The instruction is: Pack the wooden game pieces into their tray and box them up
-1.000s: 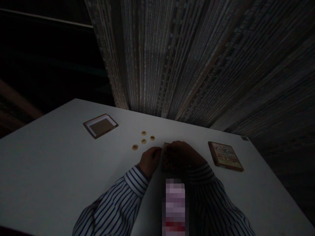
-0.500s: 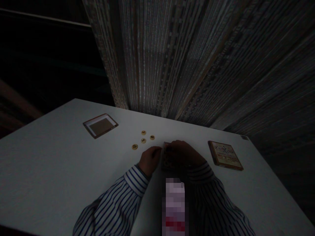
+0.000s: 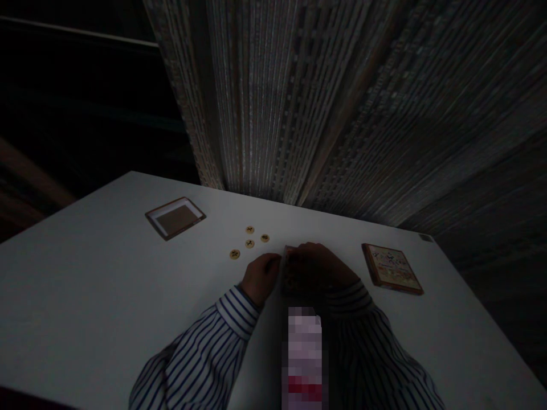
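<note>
My left hand [image 3: 260,277] is curled closed at the left edge of a dark, shallow box [image 3: 290,282], its fingertips touching or holding that edge. Over the same box lies my right hand [image 3: 322,265], in deep shadow, its fingers too dark to make out. Round pieces show faintly inside the box. Beyond my left hand, several round yellowish discs with dark marks lie flat on the white table, among them one disc [image 3: 235,254] at the left and another disc [image 3: 265,238] at the right.
An open, shallow tray [image 3: 175,219] with a brown bottom sits at the left rear of the white table [image 3: 106,273]. To the right lies a flat box with a printed cover [image 3: 392,269]. Behind the table hangs a striped curtain [image 3: 265,97].
</note>
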Motion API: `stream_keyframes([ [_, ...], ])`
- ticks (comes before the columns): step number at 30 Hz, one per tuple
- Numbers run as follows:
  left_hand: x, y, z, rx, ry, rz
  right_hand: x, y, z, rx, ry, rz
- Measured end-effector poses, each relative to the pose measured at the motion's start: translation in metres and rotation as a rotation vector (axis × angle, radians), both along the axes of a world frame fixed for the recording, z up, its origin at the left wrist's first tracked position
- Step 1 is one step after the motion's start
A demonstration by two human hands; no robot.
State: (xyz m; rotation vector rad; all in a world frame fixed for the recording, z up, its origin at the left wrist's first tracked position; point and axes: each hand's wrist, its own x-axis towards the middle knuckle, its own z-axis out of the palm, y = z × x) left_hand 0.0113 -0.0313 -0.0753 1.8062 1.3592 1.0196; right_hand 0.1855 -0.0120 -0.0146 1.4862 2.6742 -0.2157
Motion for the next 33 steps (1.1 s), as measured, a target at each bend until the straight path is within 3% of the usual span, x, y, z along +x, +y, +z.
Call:
stream_keyframes([
  [10, 0.001, 0.0, 0.001, -0.007, -0.037, 0.021, 0.009, -0.003, 0.019, 0.254, 0.082, -0.19],
  [18, 0.0, 0.0, 0.0, 0.017, -0.039, 0.092, 0.012, -0.013, 0.033, 0.441, 0.211, -0.23],
  [26, -0.001, 0.0, 0.005, 0.029, -0.116, 0.123, 0.015, -0.027, 0.055, 0.476, 0.346, -0.283],
  [33, -0.007, 0.009, 0.017, 0.03, -0.186, 0.134, 0.015, -0.027, 0.064, 0.484, 0.421, -0.295],
])
